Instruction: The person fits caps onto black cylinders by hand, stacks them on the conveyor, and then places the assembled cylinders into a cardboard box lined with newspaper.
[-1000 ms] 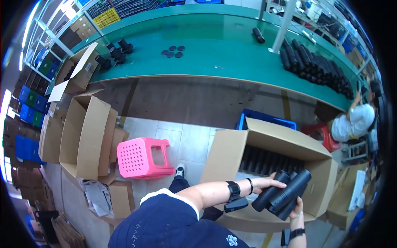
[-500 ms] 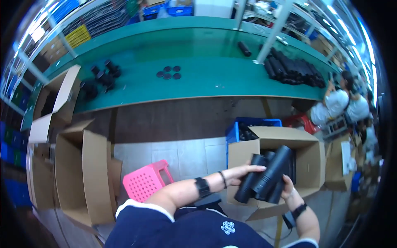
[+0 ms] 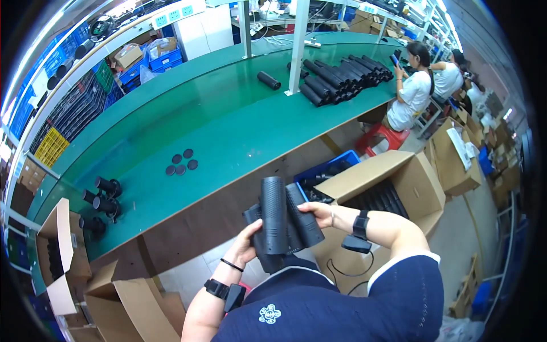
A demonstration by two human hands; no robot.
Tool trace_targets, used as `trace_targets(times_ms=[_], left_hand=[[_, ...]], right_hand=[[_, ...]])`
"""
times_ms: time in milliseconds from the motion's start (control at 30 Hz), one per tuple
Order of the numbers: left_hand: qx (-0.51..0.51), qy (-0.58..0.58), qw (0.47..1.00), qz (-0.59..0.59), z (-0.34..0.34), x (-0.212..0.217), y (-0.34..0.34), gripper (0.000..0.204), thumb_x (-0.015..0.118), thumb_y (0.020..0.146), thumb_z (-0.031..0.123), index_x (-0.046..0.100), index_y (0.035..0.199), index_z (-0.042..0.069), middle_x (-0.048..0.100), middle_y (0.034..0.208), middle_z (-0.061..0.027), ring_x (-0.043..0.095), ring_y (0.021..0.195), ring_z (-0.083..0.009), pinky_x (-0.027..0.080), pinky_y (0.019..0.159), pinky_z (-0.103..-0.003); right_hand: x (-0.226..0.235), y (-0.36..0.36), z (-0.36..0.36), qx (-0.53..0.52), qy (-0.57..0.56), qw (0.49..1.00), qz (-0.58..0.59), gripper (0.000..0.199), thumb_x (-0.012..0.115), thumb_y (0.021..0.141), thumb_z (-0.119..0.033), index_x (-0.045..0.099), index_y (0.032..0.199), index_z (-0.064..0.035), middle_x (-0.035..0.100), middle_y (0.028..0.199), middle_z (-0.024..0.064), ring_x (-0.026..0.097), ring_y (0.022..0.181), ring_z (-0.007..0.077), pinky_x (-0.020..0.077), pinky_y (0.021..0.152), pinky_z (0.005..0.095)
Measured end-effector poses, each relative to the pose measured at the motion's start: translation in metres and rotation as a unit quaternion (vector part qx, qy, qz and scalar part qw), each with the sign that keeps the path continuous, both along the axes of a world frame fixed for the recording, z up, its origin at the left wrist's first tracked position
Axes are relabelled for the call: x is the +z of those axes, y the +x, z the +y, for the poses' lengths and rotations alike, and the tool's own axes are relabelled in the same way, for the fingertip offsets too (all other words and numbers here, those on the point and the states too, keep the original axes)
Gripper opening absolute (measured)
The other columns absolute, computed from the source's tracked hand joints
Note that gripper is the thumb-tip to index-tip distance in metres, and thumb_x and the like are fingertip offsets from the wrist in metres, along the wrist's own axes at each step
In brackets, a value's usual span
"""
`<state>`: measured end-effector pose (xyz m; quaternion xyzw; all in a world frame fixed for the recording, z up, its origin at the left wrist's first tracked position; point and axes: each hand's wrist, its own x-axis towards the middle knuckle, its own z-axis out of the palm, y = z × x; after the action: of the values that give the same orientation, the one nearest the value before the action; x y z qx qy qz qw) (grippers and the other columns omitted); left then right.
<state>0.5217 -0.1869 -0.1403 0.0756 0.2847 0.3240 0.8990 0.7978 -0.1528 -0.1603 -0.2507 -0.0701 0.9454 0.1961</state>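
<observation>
A green tabletop [image 3: 228,131] stretches across the view. An open carton [image 3: 426,195] stands near its front edge, at right. A pile of black tubes [image 3: 342,78] lies on the tabletop. A held bundle of cylinders [image 3: 274,219] is in front of the tabletop, the left hand [image 3: 247,240] and right hand [image 3: 320,213] gripping opposite sides. 5 black discs [image 3: 180,170] lie at left.

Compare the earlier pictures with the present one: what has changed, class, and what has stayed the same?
The textured black tubes have moved leftward from over the open cardboard box to in front of the person's torso; the view has swung round too. The left hand and right hand have kept hold. Unchanged: five black discs and a lone black tube on the green workbench.
</observation>
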Motion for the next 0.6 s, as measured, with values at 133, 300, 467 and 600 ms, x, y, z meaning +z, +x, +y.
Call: trace_targets(times_ms=[133, 300, 467, 600], left_hand=[[0.045, 0.020, 0.999, 0.012, 0.096, -0.014, -0.019, 0.040, 0.065, 0.086, 0.024, 0.055, 0.117, 0.001, 0.063, 0.111, -0.0137, 0.063, 0.100, -0.0256, 0.050, 0.091, -0.043], [0.092, 0.045, 0.994, 0.035, 0.224, -0.014, -0.042, 0.039, 0.064, 0.086, 0.020, 0.054, 0.118, 0.000, 0.063, 0.112, -0.0141, 0.062, 0.102, -0.0258, 0.050, 0.091, -0.042], [0.092, 0.072, 0.993, 0.036, 0.340, -0.037, -0.070, 0.038, 0.064, 0.086, 0.023, 0.056, 0.116, 0.000, 0.063, 0.112, -0.0120, 0.062, 0.101, -0.0252, 0.050, 0.090, -0.042], [0.076, 0.096, 0.992, 0.016, 0.408, -0.065, -0.083, 0.041, 0.066, 0.084, 0.026, 0.057, 0.116, 0.002, 0.064, 0.111, -0.0121, 0.061, 0.101, -0.0269, 0.048, 0.091, -0.045]], right_hand=[[-0.009, -0.024, 0.108, 0.012, 0.042, 0.999, 0.020, 0.049, 0.065, 0.084, -0.021, 0.049, 0.127, -0.0022, 0.057, 0.124, 0.0158, 0.057, 0.112, 0.0285, 0.0413, 0.102, 0.0449], [-0.018, -0.053, 0.250, 0.009, 0.053, 0.999, 0.009, 0.045, 0.066, 0.084, -0.018, 0.051, 0.124, -0.0011, 0.059, 0.119, 0.0159, 0.059, 0.109, 0.0273, 0.0445, 0.099, 0.0429], [-0.019, -0.078, 0.369, 0.027, 0.101, 0.995, -0.005, 0.050, 0.067, 0.084, -0.019, 0.048, 0.126, -0.0005, 0.059, 0.120, 0.0168, 0.061, 0.107, 0.0275, 0.0460, 0.097, 0.0431], [-0.024, -0.090, 0.429, 0.014, 0.122, 0.992, -0.042, 0.049, 0.066, 0.085, -0.019, 0.048, 0.125, 0.0011, 0.060, 0.118, 0.0182, 0.062, 0.104, 0.0277, 0.0482, 0.094, 0.0425]])
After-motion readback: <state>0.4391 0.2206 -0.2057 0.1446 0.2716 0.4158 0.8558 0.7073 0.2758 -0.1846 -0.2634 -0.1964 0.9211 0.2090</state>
